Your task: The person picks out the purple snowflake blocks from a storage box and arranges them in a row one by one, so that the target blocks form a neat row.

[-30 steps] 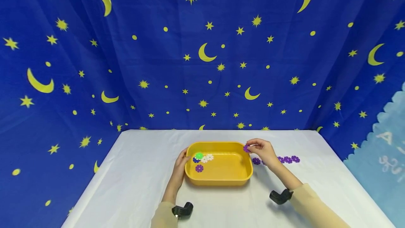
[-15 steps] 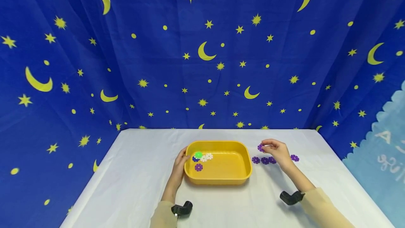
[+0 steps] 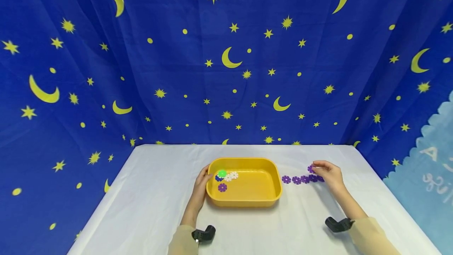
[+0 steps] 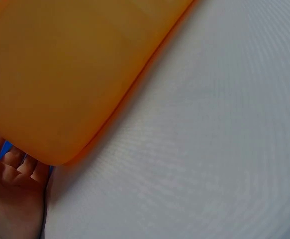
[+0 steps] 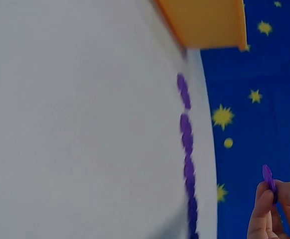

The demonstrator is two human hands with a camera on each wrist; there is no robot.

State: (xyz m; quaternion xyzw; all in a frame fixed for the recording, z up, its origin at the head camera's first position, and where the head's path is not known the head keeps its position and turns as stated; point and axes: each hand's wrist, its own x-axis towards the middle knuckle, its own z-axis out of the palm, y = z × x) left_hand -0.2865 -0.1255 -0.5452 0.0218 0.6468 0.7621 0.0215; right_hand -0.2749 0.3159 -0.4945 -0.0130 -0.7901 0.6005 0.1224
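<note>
A yellow plastic bin (image 3: 255, 189) sits on the white table. My left hand (image 3: 200, 184) grips its left end, thumb over the rim and fingers along the outer wall; the left wrist view shows those fingers (image 4: 28, 167) against the bin's side. Between thumb and fingertips, my right hand (image 3: 330, 173) pinches a purple flower-shaped plastic disc (image 5: 268, 175), raised above the table. Below it lies a row of similar purple discs (image 3: 296, 180), its right end hidden by the hand. Inside the bin's left part are a green piece (image 3: 221, 173), white discs (image 3: 233, 175), a blue disc (image 3: 218, 178) and a purple disc (image 3: 222, 187).
White cloth (image 3: 148, 196) covers the table. A blue curtain (image 3: 198, 78) with yellow moons and stars hangs behind and at the sides. At the right hangs a light-blue panel (image 3: 428, 180) with white lettering.
My right hand has moved rightward from the bin's right rim, along the row, still pinching the purple disc. The left hand and the bin have stayed put.
</note>
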